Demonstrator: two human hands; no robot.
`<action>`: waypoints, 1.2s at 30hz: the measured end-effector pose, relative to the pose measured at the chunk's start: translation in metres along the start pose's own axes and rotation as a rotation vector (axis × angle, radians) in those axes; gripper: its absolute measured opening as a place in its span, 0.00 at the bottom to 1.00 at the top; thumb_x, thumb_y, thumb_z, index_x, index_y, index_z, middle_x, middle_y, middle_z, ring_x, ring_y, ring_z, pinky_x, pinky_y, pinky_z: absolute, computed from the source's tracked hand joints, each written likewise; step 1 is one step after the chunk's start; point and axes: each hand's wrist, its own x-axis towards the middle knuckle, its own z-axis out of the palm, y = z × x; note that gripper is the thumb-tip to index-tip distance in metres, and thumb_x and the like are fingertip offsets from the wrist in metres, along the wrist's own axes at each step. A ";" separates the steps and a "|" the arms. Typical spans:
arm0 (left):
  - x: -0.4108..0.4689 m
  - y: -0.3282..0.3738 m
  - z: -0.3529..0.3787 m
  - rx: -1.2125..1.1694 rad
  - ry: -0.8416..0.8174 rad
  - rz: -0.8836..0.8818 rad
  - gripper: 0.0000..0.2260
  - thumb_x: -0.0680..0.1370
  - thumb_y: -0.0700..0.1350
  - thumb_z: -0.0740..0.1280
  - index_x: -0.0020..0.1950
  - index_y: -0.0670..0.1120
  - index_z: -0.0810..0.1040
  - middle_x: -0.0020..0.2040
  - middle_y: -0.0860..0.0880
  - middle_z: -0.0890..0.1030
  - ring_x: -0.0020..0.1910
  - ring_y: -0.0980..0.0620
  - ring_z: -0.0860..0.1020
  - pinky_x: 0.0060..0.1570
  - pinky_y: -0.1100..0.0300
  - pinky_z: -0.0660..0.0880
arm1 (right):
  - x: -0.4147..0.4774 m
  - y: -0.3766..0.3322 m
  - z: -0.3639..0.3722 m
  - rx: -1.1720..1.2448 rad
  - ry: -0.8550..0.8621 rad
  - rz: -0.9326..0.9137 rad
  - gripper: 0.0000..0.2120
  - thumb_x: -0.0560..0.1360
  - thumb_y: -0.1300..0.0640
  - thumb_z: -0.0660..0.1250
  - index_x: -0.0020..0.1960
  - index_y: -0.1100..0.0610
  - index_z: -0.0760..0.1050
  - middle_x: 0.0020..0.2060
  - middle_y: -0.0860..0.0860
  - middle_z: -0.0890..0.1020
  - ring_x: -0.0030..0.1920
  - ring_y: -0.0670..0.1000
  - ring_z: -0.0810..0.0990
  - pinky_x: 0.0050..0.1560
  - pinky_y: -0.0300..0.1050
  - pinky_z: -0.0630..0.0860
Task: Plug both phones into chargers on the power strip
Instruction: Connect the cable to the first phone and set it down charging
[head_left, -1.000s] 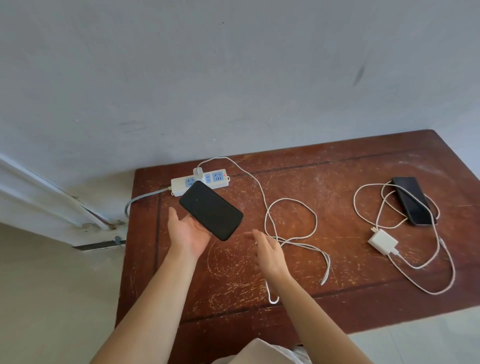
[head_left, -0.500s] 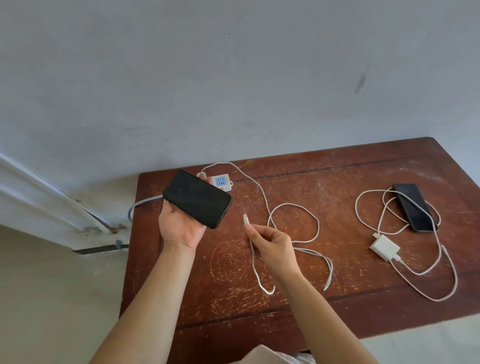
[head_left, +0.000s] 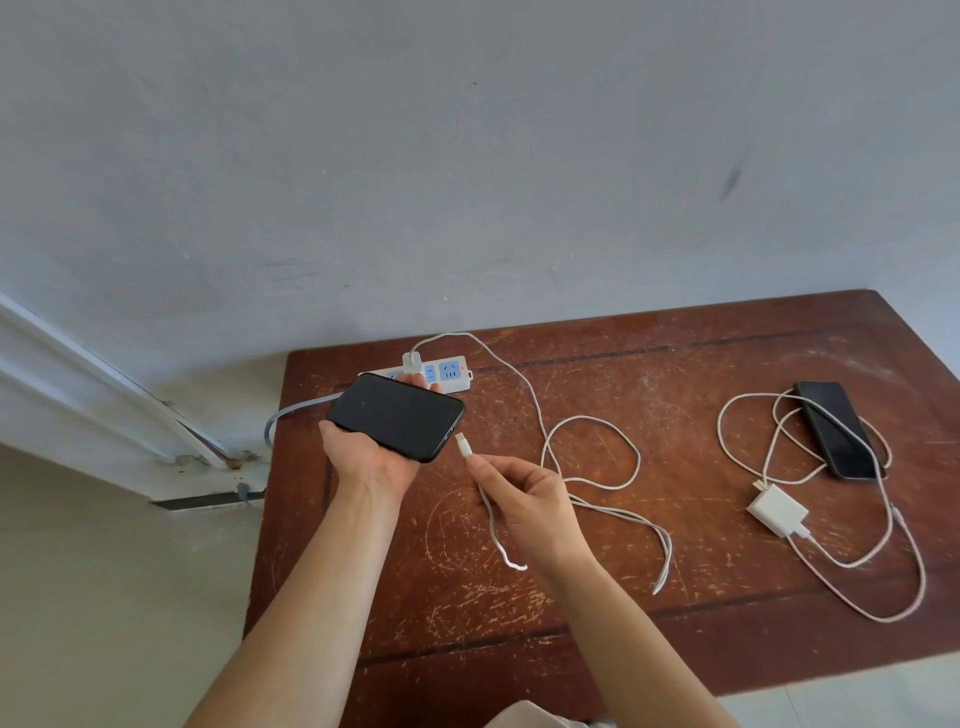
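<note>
From the head camera, the left hand (head_left: 371, 457) is cupping a black phone (head_left: 396, 415) from below, screen up, fingers curling around its far edge, and is holding it above the left part of the worn reddish-brown worktop (head_left: 675, 364). The right hand (head_left: 524, 501) is pinching a white cable (head_left: 592, 452) just behind its connector (head_left: 463, 446), which is pointing up and left at the phone's near right corner; the tip is sitting just beside the phone's end, apart from it.

Behind the held phone, a white power strip (head_left: 447, 373) is lying along the worktop's far edge, partly hidden by the phone. A small white charger (head_left: 413, 362) is sitting in one of its sockets, and the cable is running from it, looping across the middle of the worktop and back to the right hand. A grey cord (head_left: 291, 413) is leaving the strip over the left edge.

On the right side, well apart from the hands, a second black phone (head_left: 836, 428) is lying flat. A second white charger (head_left: 777, 512) is lying just in front of it, prongs up, and its own white cable (head_left: 904, 561) is looping over that phone.
</note>
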 end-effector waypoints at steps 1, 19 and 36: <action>0.000 0.000 -0.001 0.000 -0.009 -0.010 0.25 0.82 0.57 0.53 0.74 0.45 0.71 0.62 0.40 0.79 0.55 0.42 0.81 0.51 0.43 0.82 | 0.000 0.000 0.001 0.010 0.005 -0.004 0.10 0.76 0.49 0.74 0.47 0.55 0.88 0.32 0.50 0.85 0.32 0.44 0.80 0.37 0.34 0.78; 0.014 0.007 -0.008 0.076 -0.191 -0.104 0.23 0.79 0.59 0.59 0.63 0.44 0.78 0.55 0.42 0.82 0.56 0.42 0.81 0.65 0.39 0.73 | 0.015 -0.009 -0.007 -0.047 -0.093 0.134 0.15 0.68 0.44 0.79 0.46 0.55 0.89 0.33 0.51 0.82 0.31 0.45 0.78 0.34 0.38 0.75; 0.033 0.015 -0.006 0.123 -0.263 -0.105 0.25 0.79 0.62 0.55 0.61 0.45 0.77 0.55 0.42 0.80 0.56 0.40 0.80 0.58 0.41 0.75 | 0.011 -0.009 -0.003 -0.013 -0.086 0.104 0.15 0.76 0.47 0.74 0.46 0.60 0.87 0.39 0.54 0.86 0.38 0.49 0.82 0.42 0.39 0.78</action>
